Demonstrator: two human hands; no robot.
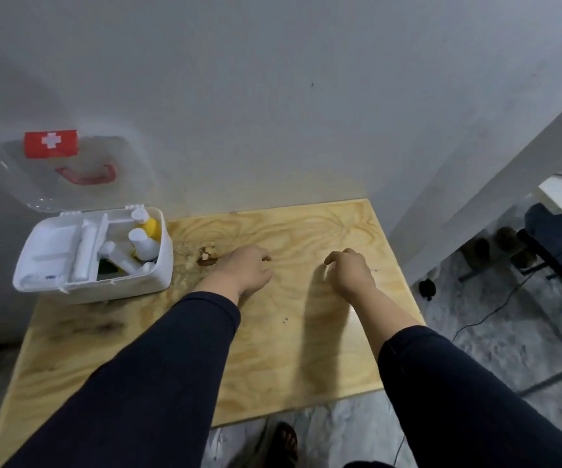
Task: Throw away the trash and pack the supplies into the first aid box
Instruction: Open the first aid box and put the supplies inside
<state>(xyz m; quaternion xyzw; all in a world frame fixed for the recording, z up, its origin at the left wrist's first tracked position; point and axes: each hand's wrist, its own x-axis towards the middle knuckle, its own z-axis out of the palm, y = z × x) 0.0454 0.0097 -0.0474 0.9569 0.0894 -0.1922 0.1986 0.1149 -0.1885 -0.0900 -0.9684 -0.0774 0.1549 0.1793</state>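
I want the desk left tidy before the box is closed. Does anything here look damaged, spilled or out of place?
Yes: a brown, chipped patch mars the wooden table just beside the left hand; a few dark specks lie nearer the person. The first aid box stands open, supplies inside.

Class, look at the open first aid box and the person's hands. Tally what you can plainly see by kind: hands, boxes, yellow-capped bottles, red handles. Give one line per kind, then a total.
Hands: 2, left hand and right hand, both loosely curled, holding nothing
First aid box: 1, lid open
Yellow-capped bottle: 1
Red handle: 1
Total: 5
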